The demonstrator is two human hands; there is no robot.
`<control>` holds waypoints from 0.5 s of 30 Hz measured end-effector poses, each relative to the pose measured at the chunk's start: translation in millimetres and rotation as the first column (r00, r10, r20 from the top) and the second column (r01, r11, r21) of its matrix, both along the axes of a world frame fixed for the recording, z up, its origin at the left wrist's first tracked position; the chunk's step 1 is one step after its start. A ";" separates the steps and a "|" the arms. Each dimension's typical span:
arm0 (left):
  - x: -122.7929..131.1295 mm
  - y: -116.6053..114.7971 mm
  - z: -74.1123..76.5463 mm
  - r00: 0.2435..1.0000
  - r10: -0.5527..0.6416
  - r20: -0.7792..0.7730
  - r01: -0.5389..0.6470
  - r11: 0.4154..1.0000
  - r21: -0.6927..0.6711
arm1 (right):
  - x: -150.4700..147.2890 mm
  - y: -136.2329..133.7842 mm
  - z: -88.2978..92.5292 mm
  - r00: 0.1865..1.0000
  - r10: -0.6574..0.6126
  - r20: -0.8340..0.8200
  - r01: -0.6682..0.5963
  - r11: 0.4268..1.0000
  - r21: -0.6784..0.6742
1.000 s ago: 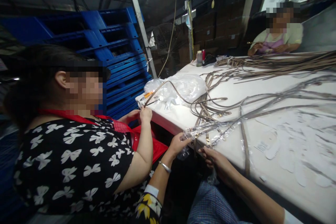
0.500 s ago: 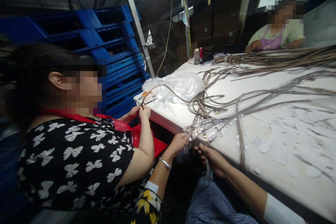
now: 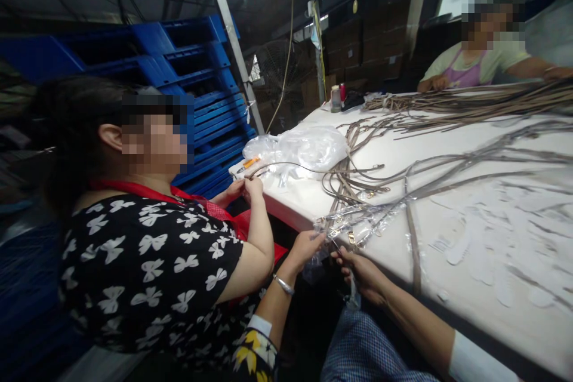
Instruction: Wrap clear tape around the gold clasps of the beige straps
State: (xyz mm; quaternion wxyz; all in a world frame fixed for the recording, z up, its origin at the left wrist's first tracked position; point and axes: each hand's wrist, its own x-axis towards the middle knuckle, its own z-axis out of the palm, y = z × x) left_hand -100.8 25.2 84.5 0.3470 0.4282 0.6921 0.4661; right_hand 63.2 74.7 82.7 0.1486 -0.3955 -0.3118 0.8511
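My left hand (image 3: 307, 248), with a silver bangle on the wrist, is closed at the table's near edge on the end of a clear plastic wrapping (image 3: 340, 221) around straps. Just right of it, my right hand (image 3: 356, 268) is closed around a small dark tool (image 3: 335, 245), whose tip points at the wrapping; what kind of tool is too small to tell. Gold-coloured buckles (image 3: 351, 238) lie beside my fingers inside the plastic. Brown straps (image 3: 344, 182) are heaped just beyond on the white table (image 3: 290, 203).
At the left a person in a butterfly-patterned top (image 3: 152, 250) holds a strap. Another person (image 3: 470, 65) sits across the table behind long straps (image 3: 492, 104). A clear bag (image 3: 313, 146), white paper tags (image 3: 474, 245) and blue pallets (image 3: 206, 113) are around.
The neighbour on the left has shifted right and lowered the strap. The person across has stretched an arm to the right. My hands have barely moved.
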 end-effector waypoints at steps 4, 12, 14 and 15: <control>1.3 -2.2 -7.3 1.000 -0.021 -0.009 0.021 1.000 -0.008 | -10.6 4.6 0.1 0.999 0.007 -0.046 -0.008 1.000 -0.015; 3.6 0.9 -3.6 0.988 -0.004 -0.158 0.006 1.000 0.016 | -30.1 13.7 -6.0 0.992 0.000 -0.125 0.002 1.000 0.014; 4.1 0.5 1.0 0.976 0.013 -0.216 -0.009 1.000 0.018 | -31.8 13.9 -7.2 0.991 0.003 -0.133 0.002 0.999 0.038; 4.5 -0.2 3.4 0.970 0.023 -0.243 -0.020 1.000 0.018 | -32.2 13.7 -7.7 0.991 0.008 -0.136 0.000 0.998 0.056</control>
